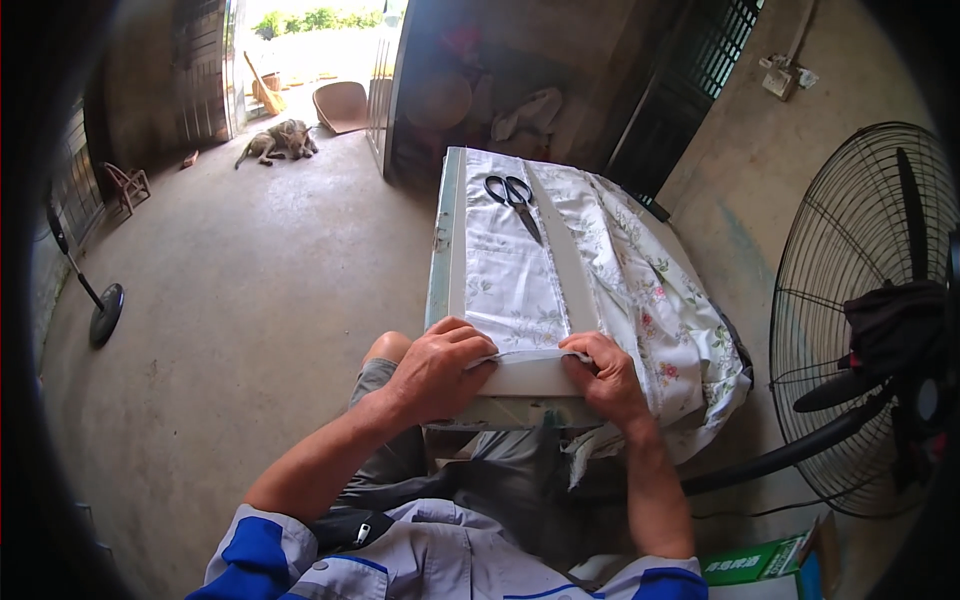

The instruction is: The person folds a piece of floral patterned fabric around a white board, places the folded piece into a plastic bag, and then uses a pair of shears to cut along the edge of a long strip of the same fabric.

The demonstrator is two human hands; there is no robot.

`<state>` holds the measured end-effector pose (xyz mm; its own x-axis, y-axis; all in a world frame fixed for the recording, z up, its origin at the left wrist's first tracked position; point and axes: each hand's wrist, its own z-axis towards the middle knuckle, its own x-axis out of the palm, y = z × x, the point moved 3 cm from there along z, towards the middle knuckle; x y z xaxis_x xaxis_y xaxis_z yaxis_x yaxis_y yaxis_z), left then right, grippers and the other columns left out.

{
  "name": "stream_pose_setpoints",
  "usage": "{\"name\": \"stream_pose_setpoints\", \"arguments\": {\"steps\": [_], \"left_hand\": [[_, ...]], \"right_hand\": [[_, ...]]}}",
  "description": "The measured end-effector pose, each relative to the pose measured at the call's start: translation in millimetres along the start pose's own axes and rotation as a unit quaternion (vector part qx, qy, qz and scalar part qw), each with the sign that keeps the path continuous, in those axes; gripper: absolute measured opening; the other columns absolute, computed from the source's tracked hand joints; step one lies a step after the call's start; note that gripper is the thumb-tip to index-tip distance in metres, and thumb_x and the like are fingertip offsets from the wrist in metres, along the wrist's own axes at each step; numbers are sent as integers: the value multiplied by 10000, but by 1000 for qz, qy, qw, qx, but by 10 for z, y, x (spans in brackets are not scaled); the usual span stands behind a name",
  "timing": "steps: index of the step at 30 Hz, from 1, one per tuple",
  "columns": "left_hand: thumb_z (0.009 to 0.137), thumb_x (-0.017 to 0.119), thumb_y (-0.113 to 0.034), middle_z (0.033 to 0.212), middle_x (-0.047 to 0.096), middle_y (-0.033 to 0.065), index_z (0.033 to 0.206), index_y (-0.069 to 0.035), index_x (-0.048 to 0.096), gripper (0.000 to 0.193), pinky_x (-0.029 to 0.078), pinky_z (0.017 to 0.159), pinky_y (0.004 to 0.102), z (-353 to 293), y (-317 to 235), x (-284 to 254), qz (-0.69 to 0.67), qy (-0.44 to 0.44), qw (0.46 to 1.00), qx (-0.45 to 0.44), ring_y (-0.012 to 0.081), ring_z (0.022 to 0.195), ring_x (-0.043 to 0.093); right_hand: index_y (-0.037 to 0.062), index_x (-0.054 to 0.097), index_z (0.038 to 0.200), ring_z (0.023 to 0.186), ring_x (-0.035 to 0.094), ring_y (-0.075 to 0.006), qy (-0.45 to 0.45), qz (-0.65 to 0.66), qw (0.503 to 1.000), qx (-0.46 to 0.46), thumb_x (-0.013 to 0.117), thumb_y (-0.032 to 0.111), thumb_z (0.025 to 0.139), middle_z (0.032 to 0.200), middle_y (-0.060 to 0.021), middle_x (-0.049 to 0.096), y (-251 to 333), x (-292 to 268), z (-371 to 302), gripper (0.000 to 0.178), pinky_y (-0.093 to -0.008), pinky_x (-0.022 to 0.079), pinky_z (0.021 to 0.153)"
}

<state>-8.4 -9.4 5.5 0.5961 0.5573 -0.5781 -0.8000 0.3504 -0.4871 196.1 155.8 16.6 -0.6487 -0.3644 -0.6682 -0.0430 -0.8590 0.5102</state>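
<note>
A strip of white floral fabric (508, 270) lies lengthwise on the table (520, 380) in front of me. At its near end, my left hand (445, 368) pinches the left corner between thumb and fingers. The right corner is pinched by my right hand (605, 378). Between the hands the fabric's near edge looks slightly raised or folded. Black-handled scissors (517, 203) rest on the strip toward its far end, blades pointing toward me. Along the right side of the table is a bunched floral cloth (655, 310) with pink and green flowers, draping over the edge.
A large black fan (860, 330) stands close on my right. By the bright doorway a dog (282, 142) lies on the floor near a brown basket (341, 107). A stand with a round base (106, 315) is at the left. Bottom right holds a green box (755, 563).
</note>
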Motion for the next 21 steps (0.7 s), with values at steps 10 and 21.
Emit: {"name": "stream_pose_setpoints", "arguments": {"steps": [10,21], "left_hand": [[879,717,-183,866,730,135,1112,-30,672,282,507,907,434,2,100,-18,66,-73,988,-115,328,918,661],[870,724,-180,794,701,71,1335,10,581,522,540,824,396,6,63,32,48,-87,977,-189,259,856,662]], "right_hand": [[21,648,1136,742,684,-239,-31,-3,979,202,686,95,949,852,-136,697,10,86,50,205,-364,538,688],[-53,578,1231,675,646,-131,-105,-41,976,188,708,87,949,780,-74,686,-24,197,66,341,-298,534,646]]}}
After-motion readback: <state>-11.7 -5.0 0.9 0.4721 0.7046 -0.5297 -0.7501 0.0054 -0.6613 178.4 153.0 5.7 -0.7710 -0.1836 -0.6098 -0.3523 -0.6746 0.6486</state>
